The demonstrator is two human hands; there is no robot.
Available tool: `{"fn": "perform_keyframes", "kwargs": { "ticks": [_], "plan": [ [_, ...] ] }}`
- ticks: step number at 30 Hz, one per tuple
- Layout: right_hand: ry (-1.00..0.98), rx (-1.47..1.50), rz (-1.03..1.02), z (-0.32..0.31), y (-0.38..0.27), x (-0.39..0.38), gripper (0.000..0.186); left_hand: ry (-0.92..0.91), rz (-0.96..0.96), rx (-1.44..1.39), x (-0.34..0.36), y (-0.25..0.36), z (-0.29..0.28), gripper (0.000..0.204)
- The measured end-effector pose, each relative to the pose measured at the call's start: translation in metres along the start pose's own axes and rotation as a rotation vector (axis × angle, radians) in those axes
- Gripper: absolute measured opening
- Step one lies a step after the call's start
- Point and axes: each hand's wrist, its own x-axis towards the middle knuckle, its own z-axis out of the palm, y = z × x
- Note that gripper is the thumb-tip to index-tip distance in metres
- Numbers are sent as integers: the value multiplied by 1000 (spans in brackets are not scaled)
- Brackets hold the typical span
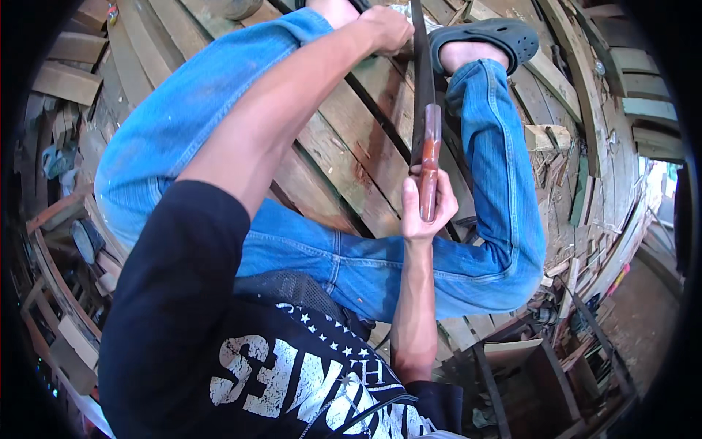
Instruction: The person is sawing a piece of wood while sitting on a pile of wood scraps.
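Observation:
My right hand [428,205] is closed around a glossy red-brown cylindrical handle [431,146], which lies along a long, dark, flat blade [420,58] pointing away from me. Whether the two are joined I cannot tell. My left hand [391,29] is at the top, just left of the blade's far part, with its fingers curled; what is in them, if anything, is hidden. Behind the blade near that hand is some pale crumpled material [402,10], partly covered.
I sit on wooden planks [365,168] with gaps between them, my legs bent around the blade, a dark clog [512,40] on my right foot. Loose wood offcuts [548,137] lie at the right and stacked boards [73,80] at the left. A dark open wooden frame [541,380] is at the lower right.

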Motion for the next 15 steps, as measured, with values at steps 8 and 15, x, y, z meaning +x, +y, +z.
{"fn": "perform_keyframes", "kwargs": {
  "ticks": [8, 15],
  "plan": [
    [1, 238, 140, -1, -5, 4, 18, -39, 20, -16, 3, 4, 3, 23],
    [-12, 27, -42, -11, 2, -22, 24, -7, -8, 34, 10, 6, 11, 15]
  ]
}}
